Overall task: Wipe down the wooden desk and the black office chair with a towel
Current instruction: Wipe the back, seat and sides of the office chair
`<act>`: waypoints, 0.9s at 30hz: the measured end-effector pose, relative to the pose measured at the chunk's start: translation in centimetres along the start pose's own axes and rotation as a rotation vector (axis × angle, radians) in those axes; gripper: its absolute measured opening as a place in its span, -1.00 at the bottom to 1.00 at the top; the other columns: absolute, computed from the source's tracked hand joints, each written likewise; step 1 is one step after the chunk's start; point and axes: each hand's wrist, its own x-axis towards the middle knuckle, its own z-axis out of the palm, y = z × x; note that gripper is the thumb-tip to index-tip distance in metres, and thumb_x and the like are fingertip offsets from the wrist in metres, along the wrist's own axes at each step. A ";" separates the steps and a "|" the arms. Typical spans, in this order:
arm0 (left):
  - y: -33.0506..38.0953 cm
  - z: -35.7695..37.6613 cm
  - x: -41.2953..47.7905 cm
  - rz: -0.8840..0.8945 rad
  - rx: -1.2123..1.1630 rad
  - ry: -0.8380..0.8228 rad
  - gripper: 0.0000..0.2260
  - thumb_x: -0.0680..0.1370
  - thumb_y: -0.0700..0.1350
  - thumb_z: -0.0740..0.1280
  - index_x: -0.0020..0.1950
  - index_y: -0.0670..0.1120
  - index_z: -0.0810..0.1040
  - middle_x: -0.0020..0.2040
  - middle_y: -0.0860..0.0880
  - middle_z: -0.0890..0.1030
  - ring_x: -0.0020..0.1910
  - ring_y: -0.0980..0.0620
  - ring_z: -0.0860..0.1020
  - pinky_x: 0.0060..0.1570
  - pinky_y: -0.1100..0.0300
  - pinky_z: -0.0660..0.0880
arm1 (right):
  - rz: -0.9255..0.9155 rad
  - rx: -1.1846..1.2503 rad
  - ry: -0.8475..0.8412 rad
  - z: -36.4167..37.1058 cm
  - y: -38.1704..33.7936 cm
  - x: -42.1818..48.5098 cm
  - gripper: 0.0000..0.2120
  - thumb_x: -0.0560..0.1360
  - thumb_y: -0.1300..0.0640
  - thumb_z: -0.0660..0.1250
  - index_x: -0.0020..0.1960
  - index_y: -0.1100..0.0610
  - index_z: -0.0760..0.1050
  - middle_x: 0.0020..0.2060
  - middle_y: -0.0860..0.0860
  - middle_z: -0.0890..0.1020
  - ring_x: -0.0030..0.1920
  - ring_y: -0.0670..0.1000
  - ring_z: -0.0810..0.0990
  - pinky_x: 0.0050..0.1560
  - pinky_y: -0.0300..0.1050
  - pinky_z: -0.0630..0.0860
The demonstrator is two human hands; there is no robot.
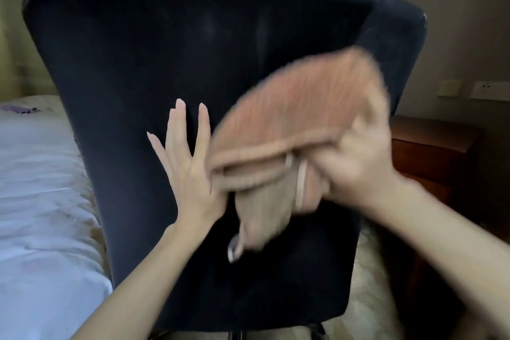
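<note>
At the left edge of the frame lies a bed (41, 174) with white, creased sheets and a small purple cloth (20, 109) on it. The chair (165, 50) fills the middle: its tall back is black and leather-like, glossy along the top rim, scuffed at the upper corners, with faint pale streaks in the centre. The left hand (187, 163) lies flat against the lower middle of that back, its fingers straight and spread, holding nothing; its thumb side is hidden behind the towel (289, 119). The towel is pinkish tan, ribbed and folded into layers, smeared by blur, in front of the right half of the chair back; whether it touches the chair cannot be told. The right hand (358, 165), also blurred, grips the towel's bunched lower right end with curled fingers. At the right stand a dark wooden cabinet (436, 152) and wall sockets (483, 90).
</note>
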 end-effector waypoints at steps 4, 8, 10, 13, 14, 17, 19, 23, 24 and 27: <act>0.3 -0.4 0.3 -0.002 -0.018 0.005 -0.50 0.74 0.00 -0.03 0.61 -0.22 0.29 0.64 -0.30 0.14 0.65 -0.20 0.09 0.57 -0.30 -0.23 | -0.085 -0.151 -0.254 -1.0 7.5 8.7 -0.48 0.54 -0.21 0.30 0.36 0.10 0.55 0.34 0.15 0.59 0.34 0.27 0.54 0.33 0.38 0.31; -0.3 -1.4 1.3 -0.066 -0.137 0.061 -0.57 0.70 -0.15 0.06 0.54 -0.24 0.40 0.58 -0.19 0.24 0.60 -0.13 0.22 0.59 -0.34 -0.16 | -0.096 -0.157 -0.458 0.3 8.2 11.3 -0.41 0.53 -0.27 0.21 0.45 0.01 0.44 0.44 0.15 0.47 0.38 0.29 0.46 0.26 0.27 0.38; -0.5 -2.2 1.9 -0.123 -0.193 0.127 -0.62 0.70 -0.17 0.11 0.47 -0.22 0.51 0.50 -0.13 0.34 0.52 -0.08 0.31 0.53 -0.38 0.07 | -0.078 -0.134 -0.405 1.2 6.9 10.3 -0.44 0.51 -0.25 0.22 0.36 0.07 0.53 0.33 0.20 0.55 0.33 0.32 0.49 0.32 0.33 0.34; -1.2 -3.3 3.0 -0.158 -0.221 0.200 -0.68 0.68 -0.17 0.18 0.34 -0.23 0.60 0.38 -0.19 0.46 0.39 -0.09 0.41 0.41 -0.18 0.35 | -0.069 -0.027 -0.324 2.7 2.9 6.1 -0.50 0.40 -0.13 0.40 0.21 0.16 0.66 0.16 0.24 0.67 0.27 0.34 0.58 0.44 0.49 0.18; -1.3 -3.5 3.2 -0.159 -0.213 0.198 -0.70 0.68 -0.17 0.19 0.33 -0.23 0.59 0.37 -0.17 0.46 0.38 -0.09 0.41 0.39 -0.14 0.37 | -0.062 0.038 -0.366 2.9 0.9 4.2 -0.52 0.35 -0.09 0.47 0.17 0.17 0.69 0.14 0.26 0.68 0.28 0.35 0.59 0.45 0.53 0.14; -0.8 -3.4 3.0 -0.167 -0.196 0.140 -0.64 0.64 -0.17 0.23 0.42 -0.23 0.50 0.46 -0.16 0.39 0.44 -0.11 0.36 0.46 0.00 0.32 | -0.105 0.216 -0.587 3.1 -5.5 -3.7 -0.47 0.26 -0.02 0.59 0.19 0.15 0.70 0.20 0.20 0.69 0.38 0.32 0.53 0.54 0.46 0.06; -0.3 -3.2 2.3 -0.182 -0.189 0.084 -0.56 0.63 -0.15 0.25 0.51 -0.23 0.40 0.53 -0.19 0.32 0.51 -0.09 0.29 0.55 0.01 0.20 | -0.199 0.304 -0.890 2.3 -9.9 -8.7 -0.48 0.25 -0.10 0.53 0.19 0.00 0.72 0.19 0.02 0.71 0.38 0.17 0.57 0.59 0.36 -0.03; -0.2 -2.9 2.0 -0.230 -0.220 0.052 -0.49 0.64 -0.11 0.24 0.58 -0.17 0.28 0.60 -0.15 0.20 0.58 -0.09 0.19 0.55 -0.29 0.11 | -0.205 0.429 -1.175 0.4 -15.2 -15.9 -0.53 0.71 -0.05 -0.04 0.24 -0.22 0.65 0.27 -0.23 0.62 0.42 -0.14 0.49 0.65 0.01 -0.07; -0.2 -3.0 2.2 -0.230 -0.227 0.047 -0.48 0.64 -0.10 0.24 0.59 -0.18 0.27 0.61 -0.15 0.18 0.59 -0.08 0.18 0.54 -0.31 0.10 | -0.235 0.416 -1.129 0.0 -15.5 -16.2 -0.55 0.72 -0.03 -0.04 0.31 -0.18 0.61 0.32 -0.19 0.59 0.45 -0.09 0.46 0.65 -0.02 0.00; 0.4 -2.9 2.5 -0.241 -0.199 0.004 -0.44 0.65 -0.10 0.24 0.62 -0.21 0.19 0.64 -0.16 0.11 0.62 -0.06 0.12 0.57 -0.33 -0.01 | -0.351 0.236 -0.738 1.0 -13.0 -13.6 -0.81 0.61 0.17 0.27 0.02 0.01 0.66 -0.06 -0.01 0.65 0.15 0.09 0.58 0.63 0.23 0.03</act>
